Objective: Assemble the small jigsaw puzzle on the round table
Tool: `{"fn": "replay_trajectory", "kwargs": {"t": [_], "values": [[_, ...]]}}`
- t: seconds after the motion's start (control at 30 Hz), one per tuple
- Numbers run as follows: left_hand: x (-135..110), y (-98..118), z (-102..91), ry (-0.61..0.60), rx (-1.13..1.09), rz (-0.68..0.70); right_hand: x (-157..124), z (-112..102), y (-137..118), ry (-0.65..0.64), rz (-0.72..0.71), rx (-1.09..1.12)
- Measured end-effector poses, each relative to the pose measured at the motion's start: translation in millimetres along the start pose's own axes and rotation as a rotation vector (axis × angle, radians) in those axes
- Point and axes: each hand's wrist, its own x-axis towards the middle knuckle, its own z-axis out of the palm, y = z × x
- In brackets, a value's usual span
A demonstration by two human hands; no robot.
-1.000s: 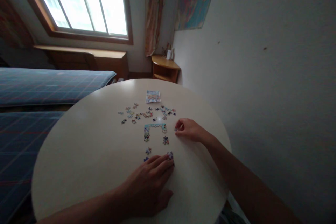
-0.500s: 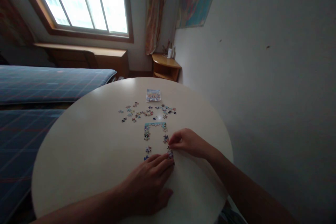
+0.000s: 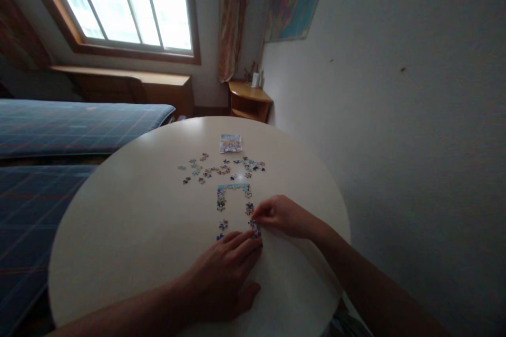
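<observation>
A round white table (image 3: 138, 231) carries a partly joined jigsaw frame (image 3: 233, 195), its top edge and two short sides done. My left hand (image 3: 225, 274) lies flat on the table, fingers stretched toward a small cluster of pieces (image 3: 256, 230) at the frame's lower right. My right hand (image 3: 284, 217) is pinched, its fingertips pressing a puzzle piece down at that same cluster. Two more small piece groups (image 3: 222, 226) lie just left of my left fingertips.
Several loose pieces (image 3: 221, 168) are scattered in a row beyond the frame. A small reference picture (image 3: 230, 143) lies at the far side. A white wall stands close on the right. Blue plaid beds (image 3: 59, 131) sit to the left, a wooden corner shelf (image 3: 249, 101) behind.
My right hand has come from the right of the frame down and left to the lower right cluster, pinched on a piece. The left hand has stayed flat.
</observation>
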Motion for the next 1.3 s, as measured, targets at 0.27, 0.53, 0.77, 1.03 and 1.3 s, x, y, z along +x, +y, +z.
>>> {"fn": "replay_trajectory", "kwargs": {"t": [0.27, 0.53, 0.77, 1.03, 1.3], "values": [[2, 1, -2.4, 0.006, 0.004, 0.004, 0, 2, 1, 0.01, 0.0, -0.007], [2, 1, -4.2, -0.02, 0.024, 0.003, -2, 1, -2, -0.005, -0.071, -0.092], [3, 1, -5.1, -0.021, 0.027, 0.027, -2, 3, -4, -0.018, -0.092, -0.108], [1, 1, -3.1, 0.004, 0.045, 0.043, -2, -2, -2, -0.025, -0.108, -0.113], [3, 2, -5.1, -0.018, 0.042, 0.042, 0, -8, -9, -0.11, -0.161, -0.173]]}}
